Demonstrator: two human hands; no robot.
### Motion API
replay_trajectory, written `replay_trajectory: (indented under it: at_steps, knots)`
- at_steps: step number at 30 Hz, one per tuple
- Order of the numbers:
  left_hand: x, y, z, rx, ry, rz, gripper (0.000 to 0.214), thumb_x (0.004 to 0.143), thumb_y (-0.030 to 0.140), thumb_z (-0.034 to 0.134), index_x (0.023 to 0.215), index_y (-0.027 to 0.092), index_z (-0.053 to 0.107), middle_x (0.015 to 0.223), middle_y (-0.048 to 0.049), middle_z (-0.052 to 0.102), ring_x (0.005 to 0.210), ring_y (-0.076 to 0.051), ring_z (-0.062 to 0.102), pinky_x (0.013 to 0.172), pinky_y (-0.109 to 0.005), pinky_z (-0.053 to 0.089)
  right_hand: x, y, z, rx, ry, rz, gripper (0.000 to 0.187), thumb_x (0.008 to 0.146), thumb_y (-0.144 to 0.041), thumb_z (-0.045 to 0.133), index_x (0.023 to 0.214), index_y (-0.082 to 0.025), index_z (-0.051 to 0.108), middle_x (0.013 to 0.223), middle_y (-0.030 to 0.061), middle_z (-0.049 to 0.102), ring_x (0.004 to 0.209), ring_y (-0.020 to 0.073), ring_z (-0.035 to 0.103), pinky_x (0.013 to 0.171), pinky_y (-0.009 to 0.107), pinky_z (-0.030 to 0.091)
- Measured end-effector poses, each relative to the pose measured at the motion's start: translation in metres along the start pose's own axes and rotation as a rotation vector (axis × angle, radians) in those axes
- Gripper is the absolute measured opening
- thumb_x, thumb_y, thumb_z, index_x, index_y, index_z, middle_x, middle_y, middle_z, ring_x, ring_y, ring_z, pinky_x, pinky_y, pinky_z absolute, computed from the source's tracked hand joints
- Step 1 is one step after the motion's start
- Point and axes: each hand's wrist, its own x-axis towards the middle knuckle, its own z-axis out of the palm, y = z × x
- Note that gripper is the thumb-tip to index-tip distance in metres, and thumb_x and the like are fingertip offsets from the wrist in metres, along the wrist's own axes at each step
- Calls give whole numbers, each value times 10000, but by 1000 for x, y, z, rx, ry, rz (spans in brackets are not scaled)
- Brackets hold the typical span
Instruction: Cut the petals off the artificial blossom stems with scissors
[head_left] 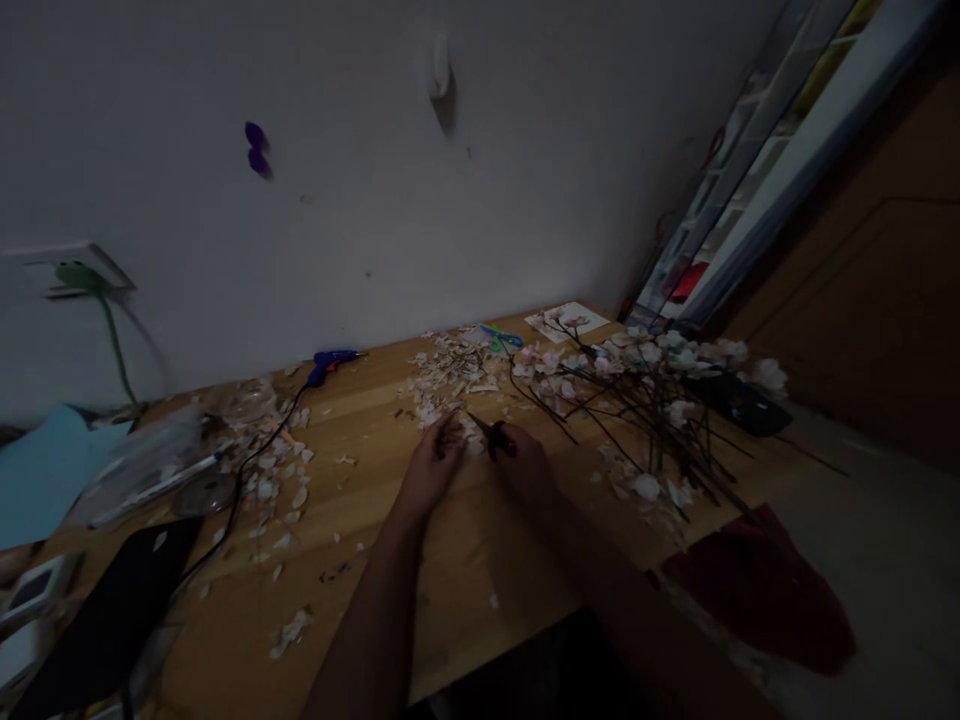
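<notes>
My right hand [526,462] is closed around the dark handles of a small pair of scissors [496,436], whose blades point up and left. Close beside it, my left hand [436,458] has its fingers curled together; what they pinch, if anything, is too dark to make out. Pale petal-like scraps [472,436] show between the two hands. Just beyond my fingers, a heap of pale petals and scraps [457,365] covers the wooden table [465,560].
Artificial blossom branches [660,400] lie at the right, over a dark case [739,402]. Behind the heap are blue-and-green scissors [501,338] and a picture card [592,322]. A blue glue gun [330,364] trails its cord leftward, past loose petals [266,485] and a black flat object [112,610].
</notes>
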Motion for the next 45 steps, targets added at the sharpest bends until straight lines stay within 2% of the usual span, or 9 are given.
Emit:
replay_trajectory:
  at_steps: [4, 7, 9, 14, 18, 21, 26, 37, 45]
  knots:
    - [-4, 12, 6, 37, -69, -112, 315, 681, 362, 774, 937, 182, 736, 902, -76, 735, 811, -189, 659, 754, -289, 504, -1, -2, -1, -12, -30, -32, 226, 747, -225, 560, 946, -193, 662, 941, 78, 656, 876, 226, 594, 792, 338, 467]
    - [-6, 14, 9, 55, -46, -153, 293, 664, 411, 784, 814, 165, 728, 733, -42, 713, 650, -155, 619, 619, -253, 476, -1, -4, -2, 12, -29, -21, 244, 739, -221, 563, 961, -189, 659, 966, 83, 661, 901, 230, 598, 803, 339, 466]
    - [-6, 13, 11, -59, -12, -197, 329, 615, 410, 820, 779, 153, 695, 683, -27, 694, 589, -132, 601, 591, -242, 470, -2, -7, -3, 52, -21, -3, 225, 763, -242, 560, 962, -194, 654, 963, 72, 671, 899, 223, 604, 805, 331, 465]
    - [-6, 12, 16, -559, 225, -259, 428, 538, 292, 881, 826, 175, 586, 755, -4, 696, 732, -150, 691, 774, -292, 542, -6, -16, -1, 106, -43, 22, 203, 865, -343, 521, 973, -199, 615, 921, 48, 666, 836, 195, 603, 764, 298, 459]
    - [-4, 17, 15, -719, 327, -233, 450, 574, 228, 861, 925, 193, 582, 875, -13, 705, 843, -153, 705, 896, -325, 540, -11, -24, 1, -62, -69, 0, 244, 861, -411, 577, 996, -209, 576, 937, 53, 640, 828, 192, 582, 726, 281, 431]
    - [-2, 18, 12, -758, 344, -237, 369, 588, 219, 848, 833, 179, 575, 820, -11, 698, 853, -155, 704, 913, -329, 538, -12, -29, 0, -166, -143, -14, 225, 860, -417, 589, 960, -217, 568, 892, 43, 637, 781, 183, 570, 674, 268, 391]
    - [-3, 19, 11, -720, 292, -237, 299, 631, 254, 825, 820, 170, 609, 845, -16, 703, 818, -127, 688, 854, -284, 540, -13, -35, -2, -331, -229, -93, 183, 857, -382, 611, 896, -210, 565, 843, 37, 631, 756, 176, 554, 655, 265, 337]
    - [-3, 16, 22, -681, 275, -196, 315, 566, 271, 854, 740, 152, 620, 723, -3, 681, 672, -105, 642, 732, -244, 518, -10, -28, 1, -364, -236, -90, 158, 872, -367, 599, 897, -213, 575, 853, 36, 643, 764, 176, 563, 647, 258, 329]
    - [-3, 17, 20, -653, 269, -181, 314, 592, 285, 837, 783, 164, 620, 754, 4, 677, 727, -110, 653, 796, -269, 514, -11, -28, 0, -360, -223, -82, 162, 874, -371, 595, 925, -217, 586, 870, 40, 649, 779, 180, 574, 653, 259, 334]
